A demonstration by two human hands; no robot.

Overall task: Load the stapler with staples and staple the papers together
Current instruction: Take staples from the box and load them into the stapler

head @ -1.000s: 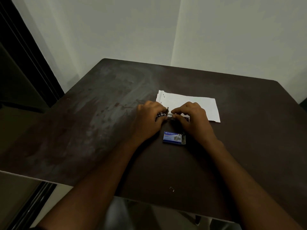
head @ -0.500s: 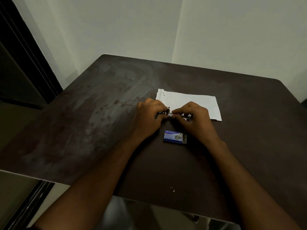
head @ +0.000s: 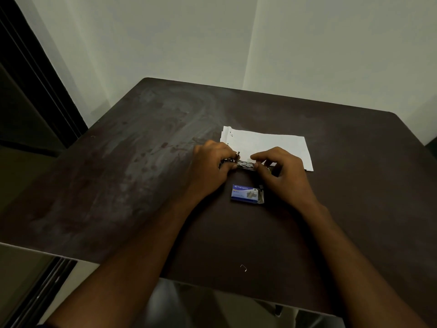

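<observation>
A small metal stapler point(head: 246, 165) lies between my hands on the dark table point(head: 142, 185), at the near edge of the white papers point(head: 267, 145). My left hand point(head: 212, 164) grips its left end, fingers curled around it. My right hand point(head: 281, 169) holds its right end, thumb and fingertips pinching over the shiny open channel. Most of the stapler is hidden by my fingers. A blue staple box point(head: 247, 194) lies open just in front of the stapler, between my wrists.
A single loose staple point(head: 243, 267) lies near the table's front edge. Pale walls meet in a corner behind the table. A dark door frame point(head: 35, 79) runs down the left side.
My right hand's fingers have lifted slightly, showing more of the stapler's metal channel. The left hand keeps the same grip. The view has shifted a little.
</observation>
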